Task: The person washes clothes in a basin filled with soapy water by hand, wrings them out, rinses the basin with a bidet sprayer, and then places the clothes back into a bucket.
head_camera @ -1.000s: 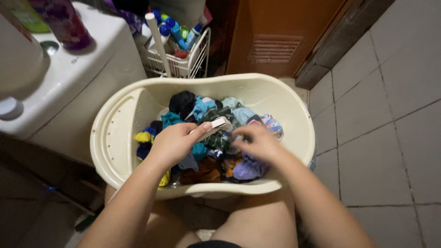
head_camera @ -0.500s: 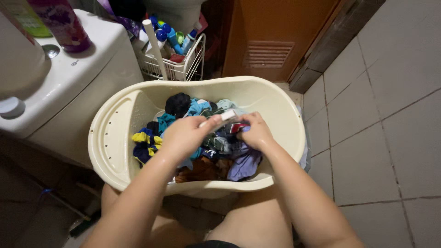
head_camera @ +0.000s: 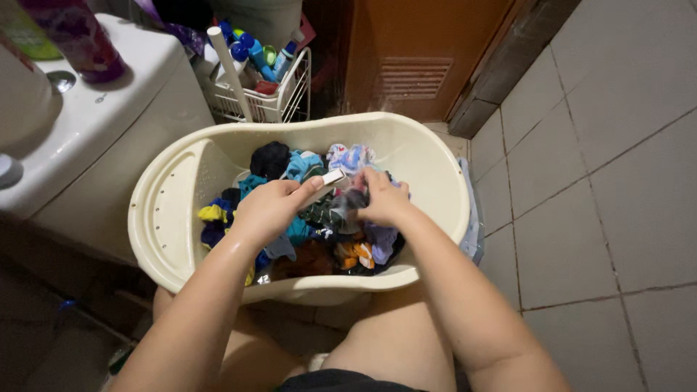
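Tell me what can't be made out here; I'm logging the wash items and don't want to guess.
All in the head view:
- White bar-shaped object: mostly covered by the left hand; its kind is unclear.
- Garment under the right hand: bunched and hidden by the fingers.
- Clothes lower in the cream tub: buried beneath the top layer.
- Purple container on the white tank: cut off by the top edge.

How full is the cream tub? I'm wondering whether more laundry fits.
Partly full: the clothes lie well below the rim of the tub.
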